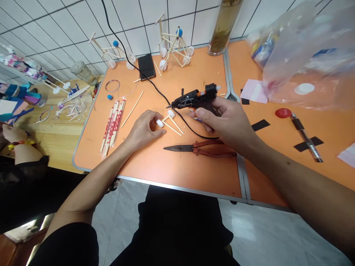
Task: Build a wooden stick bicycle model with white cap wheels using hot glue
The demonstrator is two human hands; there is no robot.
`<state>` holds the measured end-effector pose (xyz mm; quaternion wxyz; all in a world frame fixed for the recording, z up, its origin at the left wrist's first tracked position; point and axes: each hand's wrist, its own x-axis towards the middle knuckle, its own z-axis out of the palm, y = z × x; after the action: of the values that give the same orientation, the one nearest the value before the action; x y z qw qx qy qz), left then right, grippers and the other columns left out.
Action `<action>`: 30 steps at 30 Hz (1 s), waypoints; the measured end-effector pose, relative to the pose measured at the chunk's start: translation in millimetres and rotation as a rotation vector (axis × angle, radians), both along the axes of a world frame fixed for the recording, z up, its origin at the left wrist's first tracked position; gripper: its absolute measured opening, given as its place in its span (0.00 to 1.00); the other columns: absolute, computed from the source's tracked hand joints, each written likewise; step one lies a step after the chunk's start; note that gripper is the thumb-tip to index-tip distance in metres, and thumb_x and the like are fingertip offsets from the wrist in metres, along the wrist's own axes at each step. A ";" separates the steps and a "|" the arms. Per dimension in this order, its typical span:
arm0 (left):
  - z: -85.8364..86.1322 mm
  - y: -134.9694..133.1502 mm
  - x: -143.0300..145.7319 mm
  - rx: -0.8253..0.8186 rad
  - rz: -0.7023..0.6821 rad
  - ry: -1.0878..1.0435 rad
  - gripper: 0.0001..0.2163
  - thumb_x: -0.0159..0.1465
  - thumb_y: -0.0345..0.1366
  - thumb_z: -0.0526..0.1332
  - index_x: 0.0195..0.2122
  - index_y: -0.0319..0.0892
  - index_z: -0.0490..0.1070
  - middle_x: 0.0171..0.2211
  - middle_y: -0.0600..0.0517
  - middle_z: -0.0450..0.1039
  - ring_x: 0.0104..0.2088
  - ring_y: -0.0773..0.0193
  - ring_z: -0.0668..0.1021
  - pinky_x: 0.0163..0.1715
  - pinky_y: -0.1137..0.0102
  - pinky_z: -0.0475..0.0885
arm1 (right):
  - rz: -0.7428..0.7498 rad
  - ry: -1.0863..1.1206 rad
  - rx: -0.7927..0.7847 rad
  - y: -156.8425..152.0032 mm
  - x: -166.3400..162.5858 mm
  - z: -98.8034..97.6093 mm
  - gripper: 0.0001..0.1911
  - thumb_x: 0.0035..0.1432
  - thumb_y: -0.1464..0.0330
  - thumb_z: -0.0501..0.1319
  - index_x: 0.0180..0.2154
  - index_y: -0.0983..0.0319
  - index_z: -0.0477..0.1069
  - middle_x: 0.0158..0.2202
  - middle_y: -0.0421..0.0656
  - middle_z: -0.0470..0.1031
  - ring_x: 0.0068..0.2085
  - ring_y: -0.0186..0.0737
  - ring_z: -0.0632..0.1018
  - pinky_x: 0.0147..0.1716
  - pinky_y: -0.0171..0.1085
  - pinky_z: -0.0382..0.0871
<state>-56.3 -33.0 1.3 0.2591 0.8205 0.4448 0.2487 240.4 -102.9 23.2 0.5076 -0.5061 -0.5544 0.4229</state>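
My right hand [222, 120] grips a black hot glue gun [194, 99], whose nozzle points left over the table. The gun's black cord runs from the wall side across the table and below my right hand. My left hand [145, 129] is curled around one end of a small wooden-stick frame [172, 125], with a white wheel [160, 123] between thumb and fingers. A second white wheel [171, 113] sits at the other end, just under the nozzle. Needle-nose pliers [194, 147] with red handles lie in front of my right hand.
Wrapped chopsticks [112, 127] and a loose stick [133, 109] lie to the left. At the wall stand two stick models [174, 48], a phone [146, 67] and a glass vase [222, 29]. A pen [306, 138] and plastic bag [299, 62] are right. Another person's hand [13, 133] is far left.
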 end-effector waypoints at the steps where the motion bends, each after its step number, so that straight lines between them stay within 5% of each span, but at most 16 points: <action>1: -0.5 -1.2 1.1 0.006 0.013 0.001 0.15 0.60 0.32 0.79 0.46 0.48 0.80 0.43 0.52 0.82 0.38 0.61 0.80 0.42 0.62 0.77 | 0.000 -0.021 0.013 -0.2 -0.9 1.9 0.22 0.67 0.43 0.78 0.49 0.52 0.88 0.30 0.41 0.73 0.27 0.39 0.67 0.25 0.41 0.60; 6: -4.4 -4.7 4.6 0.061 0.065 0.022 0.13 0.61 0.30 0.77 0.44 0.48 0.78 0.42 0.52 0.82 0.38 0.60 0.80 0.43 0.61 0.77 | 0.003 -0.102 0.073 -6.8 -5.5 3.5 0.13 0.69 0.54 0.79 0.50 0.52 0.89 0.30 0.39 0.70 0.31 0.42 0.72 0.31 0.41 0.66; 15: -7.3 -8.9 8.6 0.094 0.088 -0.034 0.09 0.63 0.33 0.74 0.43 0.47 0.77 0.41 0.52 0.83 0.36 0.62 0.79 0.42 0.61 0.77 | 0.083 0.136 -0.152 -28.1 -12.1 -13.2 0.11 0.73 0.57 0.75 0.54 0.48 0.87 0.28 0.37 0.72 0.23 0.42 0.78 0.16 0.43 0.76; 30: -7.4 -10.1 9.5 0.068 0.126 -0.017 0.08 0.65 0.32 0.74 0.43 0.46 0.77 0.37 0.54 0.79 0.33 0.65 0.76 0.37 0.66 0.72 | 0.115 -0.155 -0.084 -20.3 -22.8 -8.4 0.09 0.75 0.60 0.66 0.50 0.57 0.80 0.23 0.34 0.68 0.18 0.39 0.73 0.17 0.39 0.64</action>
<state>-46.8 -43.1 -6.1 0.2188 0.7970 0.4846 0.2865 217.6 -123.2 14.9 0.4162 -0.5254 -0.6021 0.4338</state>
